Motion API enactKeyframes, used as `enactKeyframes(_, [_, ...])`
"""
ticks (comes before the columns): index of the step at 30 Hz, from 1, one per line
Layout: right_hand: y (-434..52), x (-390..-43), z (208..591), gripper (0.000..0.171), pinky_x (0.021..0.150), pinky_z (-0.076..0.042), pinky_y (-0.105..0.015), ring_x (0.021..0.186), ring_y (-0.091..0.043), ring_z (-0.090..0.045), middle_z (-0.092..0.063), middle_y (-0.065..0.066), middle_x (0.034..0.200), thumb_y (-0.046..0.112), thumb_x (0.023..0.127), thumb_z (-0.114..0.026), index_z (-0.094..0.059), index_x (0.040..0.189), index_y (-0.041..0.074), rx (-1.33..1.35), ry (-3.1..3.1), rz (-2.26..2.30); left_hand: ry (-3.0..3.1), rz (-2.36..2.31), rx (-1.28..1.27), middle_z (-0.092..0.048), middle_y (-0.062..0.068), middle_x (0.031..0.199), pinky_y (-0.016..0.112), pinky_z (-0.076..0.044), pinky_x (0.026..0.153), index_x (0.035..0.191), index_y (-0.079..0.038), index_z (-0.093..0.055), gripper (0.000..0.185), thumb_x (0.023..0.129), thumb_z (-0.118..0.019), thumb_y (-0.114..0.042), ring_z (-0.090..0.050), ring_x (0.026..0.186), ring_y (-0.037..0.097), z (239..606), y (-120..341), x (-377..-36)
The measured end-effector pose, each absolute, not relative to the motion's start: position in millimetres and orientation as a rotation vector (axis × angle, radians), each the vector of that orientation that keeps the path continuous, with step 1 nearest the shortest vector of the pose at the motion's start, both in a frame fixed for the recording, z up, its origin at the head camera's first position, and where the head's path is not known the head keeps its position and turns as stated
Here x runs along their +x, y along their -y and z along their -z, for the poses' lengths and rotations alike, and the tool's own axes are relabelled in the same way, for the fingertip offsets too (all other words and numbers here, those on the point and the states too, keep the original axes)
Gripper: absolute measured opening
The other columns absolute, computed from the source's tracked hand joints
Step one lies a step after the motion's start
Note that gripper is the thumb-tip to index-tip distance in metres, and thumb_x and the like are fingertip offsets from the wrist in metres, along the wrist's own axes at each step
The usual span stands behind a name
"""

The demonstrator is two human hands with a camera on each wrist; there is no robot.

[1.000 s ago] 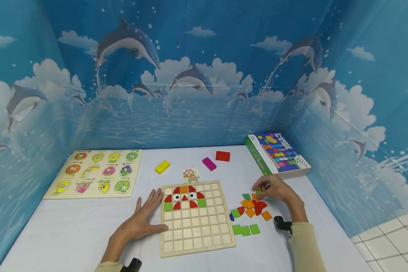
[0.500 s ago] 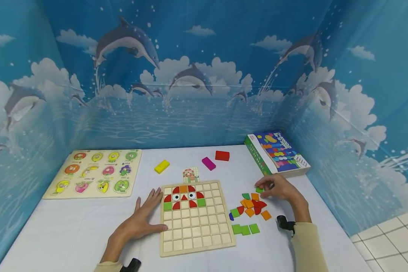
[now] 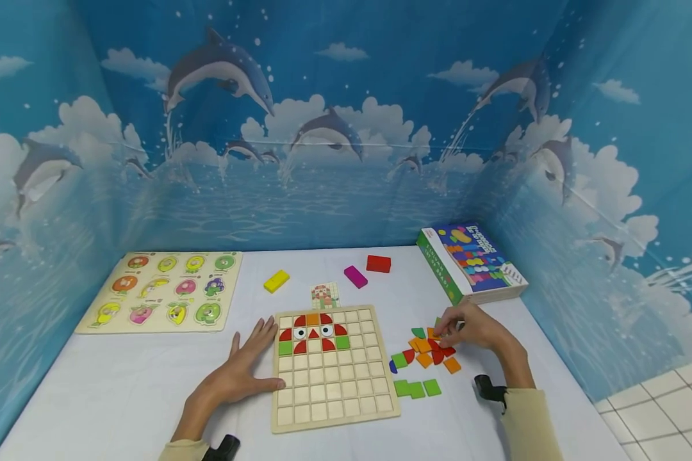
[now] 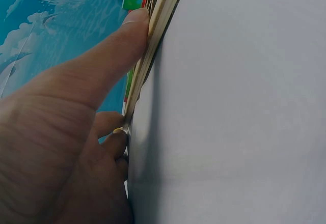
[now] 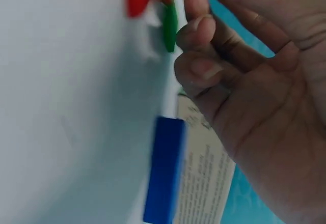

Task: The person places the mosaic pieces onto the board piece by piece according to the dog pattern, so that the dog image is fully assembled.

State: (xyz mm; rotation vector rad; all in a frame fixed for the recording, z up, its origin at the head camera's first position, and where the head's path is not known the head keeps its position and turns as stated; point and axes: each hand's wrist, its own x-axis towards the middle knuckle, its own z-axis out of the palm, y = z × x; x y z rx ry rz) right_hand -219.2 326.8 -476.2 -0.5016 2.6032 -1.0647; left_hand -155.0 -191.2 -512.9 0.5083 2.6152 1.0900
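My left hand (image 3: 239, 374) spreads along the left side of the wooden grid board (image 3: 323, 390), its thumb (image 4: 114, 48) touching the edge. Red, orange, green and eye tiles form a face in the board's upper rows. Over the pile of loose tiles at the right, my right hand (image 3: 477, 328) has curled fingers. Its thumb and fingertips pinch at a red tile (image 3: 449, 351), mostly hidden; only a red sliver shows by the fingertips in the right wrist view. Orange tiles (image 3: 423, 346) lie beside it, and a green tile (image 3: 437, 321) is partly behind the hand.
A small picture card (image 3: 325, 296) lies behind the board. Yellow (image 3: 277, 281), magenta (image 3: 355, 276) and red (image 3: 378, 264) blocks lie farther back. A fruit puzzle board (image 3: 161, 293) is at the left, a game box (image 3: 473, 264) at the back right. Green tiles (image 3: 417, 390) lie by the board.
My right hand has moved from the green tile at the back of the pile toward the front, onto the red tiles. The left hand stays at the board.
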Motion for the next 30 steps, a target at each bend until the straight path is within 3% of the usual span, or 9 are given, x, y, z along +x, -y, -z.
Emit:
enactKeyframes(9, [-315, -204, 485, 0.021, 0.067, -0.056, -0.02, 0.081, -0.021, -0.059, -0.065, -0.004, 0.086, 0.003, 0.087, -0.089, -0.082, 0.107, 0.006, -0.48, -2.59, 1.127, -2.63, -1.134, 0.539, -0.012, 0.013, 0.181, 0.066, 0.019, 0.128, 0.172, -0.008, -0.024, 0.12, 0.082, -0.093, -0.046, 0.0, 0.167, 0.04, 519, 193, -155])
enactKeyframes(30, [-301, -205, 474, 0.017, 0.064, -0.055, -0.022, 0.076, -0.018, -0.058, -0.062, 0.001, 0.077, 0.005, 0.086, -0.091, -0.077, 0.094, 0.01, -0.429, -2.683, 0.984, -2.632, -1.183, 0.575, -0.013, 0.015, 0.18, 0.067, 0.019, 0.128, 0.172, -0.008, -0.025, 0.119, 0.082, -0.093, -0.046, 0.0, 0.167, 0.041, 521, 191, -154])
